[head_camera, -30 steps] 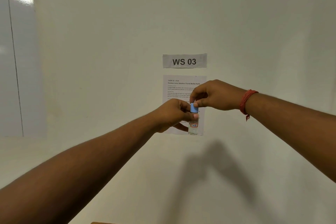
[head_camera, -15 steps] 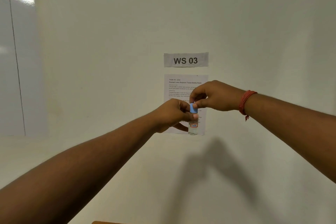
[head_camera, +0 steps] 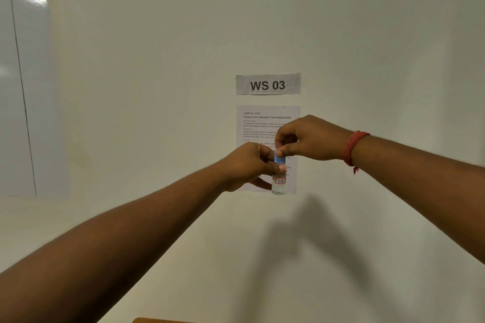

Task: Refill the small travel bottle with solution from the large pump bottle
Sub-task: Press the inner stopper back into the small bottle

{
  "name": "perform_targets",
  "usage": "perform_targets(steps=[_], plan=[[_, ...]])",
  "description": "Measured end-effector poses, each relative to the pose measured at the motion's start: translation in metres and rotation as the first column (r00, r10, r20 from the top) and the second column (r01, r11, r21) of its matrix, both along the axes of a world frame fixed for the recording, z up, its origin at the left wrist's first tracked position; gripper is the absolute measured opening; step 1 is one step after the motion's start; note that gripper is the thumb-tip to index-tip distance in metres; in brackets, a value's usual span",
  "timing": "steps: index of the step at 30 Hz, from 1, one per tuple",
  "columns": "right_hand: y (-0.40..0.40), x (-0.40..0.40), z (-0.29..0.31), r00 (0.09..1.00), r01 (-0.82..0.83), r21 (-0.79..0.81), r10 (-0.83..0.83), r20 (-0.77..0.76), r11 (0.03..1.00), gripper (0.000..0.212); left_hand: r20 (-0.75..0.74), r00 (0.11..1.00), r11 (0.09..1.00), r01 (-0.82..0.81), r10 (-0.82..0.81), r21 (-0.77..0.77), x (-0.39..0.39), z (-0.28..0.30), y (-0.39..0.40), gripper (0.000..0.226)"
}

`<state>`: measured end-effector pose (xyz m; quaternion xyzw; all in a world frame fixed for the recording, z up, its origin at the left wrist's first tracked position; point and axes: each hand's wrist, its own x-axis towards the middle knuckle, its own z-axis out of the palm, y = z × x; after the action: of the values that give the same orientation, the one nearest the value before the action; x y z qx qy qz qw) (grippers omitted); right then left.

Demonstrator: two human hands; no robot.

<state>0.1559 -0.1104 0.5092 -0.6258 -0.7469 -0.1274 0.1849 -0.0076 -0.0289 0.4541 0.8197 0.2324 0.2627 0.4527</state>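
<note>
Gripping fingers: the blue cap (head_camera: 278,157) of the small travel bottle (head_camera: 279,183) is pinched from above between thumb and fingertips of the right hand (head_camera: 308,139); the bottle's neck and upper body are pinched by the curled fingers of the left hand (head_camera: 249,165).
Bottle position: the small travel bottle is held upright in mid-air, far out at arm's length in front of the wall, with its clear lower body and a red-framed label (head_camera: 279,180) showing below the left fingers.
Step in hand: the cap is judged to be being turned on its thread; whether it is being loosened or tightened cannot be told.
Doing it well: the bottle should be kept upright and still by the left hand while only the cap is rotated by the right; the clear body should not be squeezed, so that nothing is pushed out at the neck.
Risk: a small smooth cap can slip from the fingertips once free, so a firm pinch is advised.
Pump bottle: the large pump bottle is not in view.
Surroundings: an instruction sheet (head_camera: 252,123) and a sign (head_camera: 267,84) reading "WS 03" are fixed to the wall behind the hands; a red thread band (head_camera: 353,145) is worn on the right wrist; a whiteboard (head_camera: 23,86) hangs at far left.
</note>
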Motion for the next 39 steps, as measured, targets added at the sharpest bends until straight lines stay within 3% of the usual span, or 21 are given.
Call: perform_targets(steps=[5, 12, 18, 23, 29, 34, 39], plan=[[-0.0019, 0.0022, -0.0004, 1.0, 0.0, -0.009, 0.0, 0.001, 1.0, 0.025, -0.007, 1.0, 1.0, -0.009, 0.009, 0.001, 0.0007, 0.0005, -0.0012, 0.031], [-0.0005, 0.0034, -0.0067, 1.0, -0.012, 0.002, 0.012, 0.004, 1.0, 0.014, -0.009, 1.0, 1.0, -0.013, 0.013, 0.007, 0.0018, -0.0006, -0.0006, 0.032], [-0.0031, 0.0046, -0.0053, 0.999, -0.027, 0.0, 0.027, -0.032, 1.0, 0.022, -0.007, 1.0, 1.0, -0.01, 0.01, 0.001, 0.0026, -0.0011, 0.0008, 0.032], [-0.0029, 0.0011, -0.007, 0.999, -0.035, 0.013, 0.035, -0.004, 0.999, 0.011, -0.009, 1.0, 1.0, -0.004, 0.004, 0.008, 0.0028, -0.0023, 0.0017, 0.031], [-0.0038, 0.0009, -0.0056, 1.0, -0.02, 0.011, 0.019, 0.015, 1.0, 0.025, -0.005, 1.0, 1.0, 0.0, 0.001, 0.017, 0.0041, -0.0024, 0.0023, 0.03], [-0.0045, 0.0004, -0.0079, 0.999, -0.044, 0.006, 0.044, 0.012, 0.999, 0.009, 0.002, 1.0, 1.0, 0.009, -0.009, 0.019, 0.0029, -0.003, 0.0042, 0.029], [-0.0027, -0.0003, -0.0087, 0.997, 0.017, 0.029, -0.019, 0.076, 0.999, 0.022, 0.0, 1.0, 1.0, 0.016, -0.016, 0.026, 0.0051, -0.0042, 0.0039, 0.03]])
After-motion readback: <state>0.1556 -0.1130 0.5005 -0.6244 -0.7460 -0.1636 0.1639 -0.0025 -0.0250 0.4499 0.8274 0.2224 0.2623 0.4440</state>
